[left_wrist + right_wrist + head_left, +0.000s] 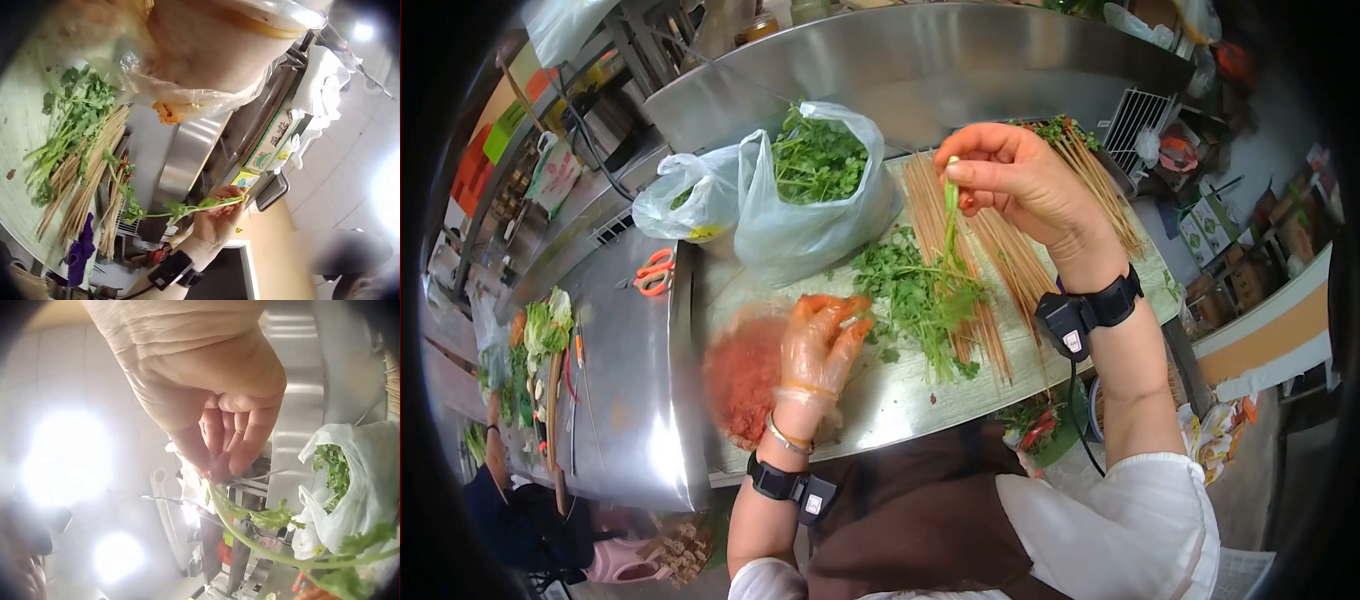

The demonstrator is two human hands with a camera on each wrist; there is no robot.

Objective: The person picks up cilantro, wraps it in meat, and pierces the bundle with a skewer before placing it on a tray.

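My bare right hand [1025,185] is raised above the table, pinching the stem end of a coriander sprig [951,215] between thumb and fingertips. The sprig hangs down, its leaves overlapping the loose coriander pile [900,285] in the head view. In the right wrist view the pale stem [250,544] curves away from the fingertips. My left hand [815,345], in a clear plastic glove with red smears, is beside a bowl of red minced meat [745,375]. Its fingers are bent, and I cannot tell whether they hold anything.
Bundles of wooden skewers [1000,250] lie right of the coriander pile. Behind stands a plastic bag of coriander [810,215], with a smaller bag [690,195] beside it. Orange-handled scissors [655,273] rest on the metal counter [625,380] at left. Another person's arm [495,455] shows far left.
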